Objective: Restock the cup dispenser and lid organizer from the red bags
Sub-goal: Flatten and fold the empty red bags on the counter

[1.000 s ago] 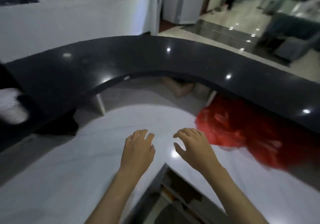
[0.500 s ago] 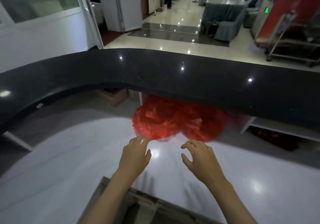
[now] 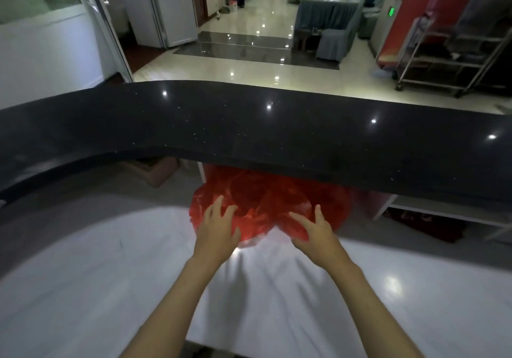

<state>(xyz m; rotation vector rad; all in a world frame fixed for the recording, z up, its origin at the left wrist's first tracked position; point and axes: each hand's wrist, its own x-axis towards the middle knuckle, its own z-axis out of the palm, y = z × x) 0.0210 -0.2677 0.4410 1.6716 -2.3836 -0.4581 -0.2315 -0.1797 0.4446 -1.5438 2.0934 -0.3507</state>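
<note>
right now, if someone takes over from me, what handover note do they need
Left hand: open, fingers spread over the left side of the red bags, holding nothing.
Right hand: open, at the bags' right side, holding nothing.
Bags lie on the white counter, partly under the black ledge.
Done: nothing taken out yet.
Left: grip the bags, pull them out, restock. Cup dispenser and lid organizer are out of view.

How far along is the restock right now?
Done: nothing visible; no cup dispenser or lid organizer is in view. In hand: left hand and right hand, fingers spread, reach at the red bags under the black counter ledge, gripping nothing. Left: pulling bags out, unpacking, loading.
</note>
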